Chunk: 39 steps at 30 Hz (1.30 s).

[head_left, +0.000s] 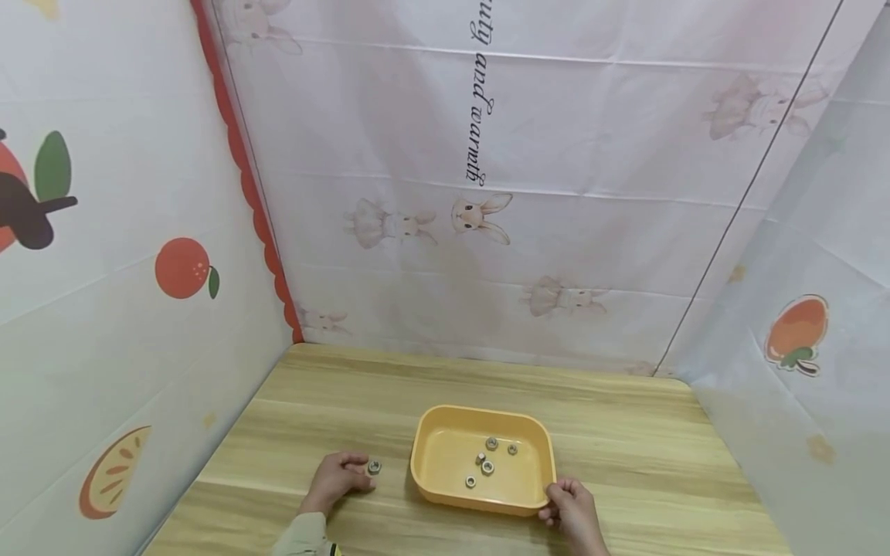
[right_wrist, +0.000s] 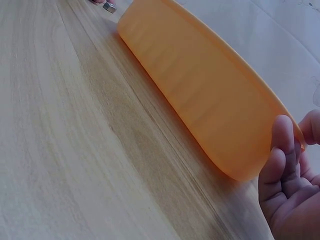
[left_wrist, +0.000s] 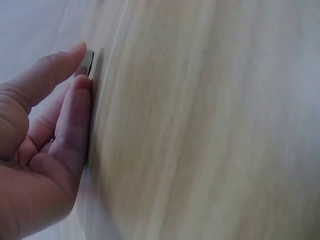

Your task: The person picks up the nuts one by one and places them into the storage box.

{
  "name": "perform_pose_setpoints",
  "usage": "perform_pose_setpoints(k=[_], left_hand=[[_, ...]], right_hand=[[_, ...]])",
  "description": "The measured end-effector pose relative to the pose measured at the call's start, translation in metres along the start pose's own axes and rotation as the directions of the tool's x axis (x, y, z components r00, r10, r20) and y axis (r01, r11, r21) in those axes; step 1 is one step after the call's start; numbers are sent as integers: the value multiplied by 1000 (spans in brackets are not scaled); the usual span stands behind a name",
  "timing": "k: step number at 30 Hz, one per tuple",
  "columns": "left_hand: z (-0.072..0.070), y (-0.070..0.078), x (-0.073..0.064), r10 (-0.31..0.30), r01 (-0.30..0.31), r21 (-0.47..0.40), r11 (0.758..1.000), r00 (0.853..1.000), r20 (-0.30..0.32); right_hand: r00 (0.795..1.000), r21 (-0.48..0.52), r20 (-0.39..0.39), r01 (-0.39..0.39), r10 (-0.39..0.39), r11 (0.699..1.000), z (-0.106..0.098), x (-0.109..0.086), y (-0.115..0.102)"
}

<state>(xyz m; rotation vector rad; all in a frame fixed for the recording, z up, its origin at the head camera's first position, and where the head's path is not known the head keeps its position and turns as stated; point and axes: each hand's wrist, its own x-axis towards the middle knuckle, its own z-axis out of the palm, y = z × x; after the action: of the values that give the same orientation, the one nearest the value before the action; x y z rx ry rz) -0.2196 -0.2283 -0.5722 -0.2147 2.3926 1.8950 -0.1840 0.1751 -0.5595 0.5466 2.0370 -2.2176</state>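
At the left of the table, my left hand (head_left: 337, 480) has its thumb and index fingertips at the edges of a metal hex nut (head_left: 375, 467). The left wrist view shows this nut (left_wrist: 86, 64) between the two tips, close to the wood surface. A yellow-orange plastic box (head_left: 483, 507) stands to its right, with several hex nuts (head_left: 487, 467) scattered on its floor. My right hand (head_left: 574, 511) grips the box's near right corner by the rim. In the right wrist view, its thumb and fingers (right_wrist: 283, 132) lie on either side of that rim.
The wooden table (head_left: 334, 386) is enclosed by printed cloth at the back (head_left: 417, 309) and by white panels on the left (head_left: 229, 386) and right (head_left: 751, 417). The box's raised walls surround the nuts inside.
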Motion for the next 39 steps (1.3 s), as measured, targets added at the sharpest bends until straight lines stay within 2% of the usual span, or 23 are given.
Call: perform_pose_setpoints(k=[8, 14, 17, 20, 25, 28, 33, 39], left_hand=[[7, 8, 1, -22, 23, 95, 995, 1000, -5], [11, 10, 2, -7, 14, 193, 981, 999, -35], [12, 8, 4, -5, 13, 206, 979, 999, -42], [11, 4, 6, -10, 16, 158, 987, 999, -41], [6, -3, 7, -27, 27, -3, 1000, 1000, 3], [2, -6, 5, -36, 40, -87, 995, 998, 44], [-3, -10, 4, -45, 59, -176, 983, 995, 85], [-6, -13, 3, -10, 39, -230, 972, 992, 124]], right_hand=[[1000, -6, -10, -14, 14, 1000, 0, -1, -1], [1000, -18, -15, -16, 15, 1000, -1, -1, 0], [1000, -18, -13, -11, 11, 1000, -1, -1, 0], [1000, -13, -10, -5, 5, 1000, 0, -1, 0], [1000, -5, -7, 5, -5, 1000, 0, -1, 1], [1000, -6, -12, 4, -4, 1000, -1, -1, 2], [1000, -1, -9, 2, -2, 1000, -1, -1, 2], [1000, 18, 3, 18, -18, 1000, 0, 0, 2]])
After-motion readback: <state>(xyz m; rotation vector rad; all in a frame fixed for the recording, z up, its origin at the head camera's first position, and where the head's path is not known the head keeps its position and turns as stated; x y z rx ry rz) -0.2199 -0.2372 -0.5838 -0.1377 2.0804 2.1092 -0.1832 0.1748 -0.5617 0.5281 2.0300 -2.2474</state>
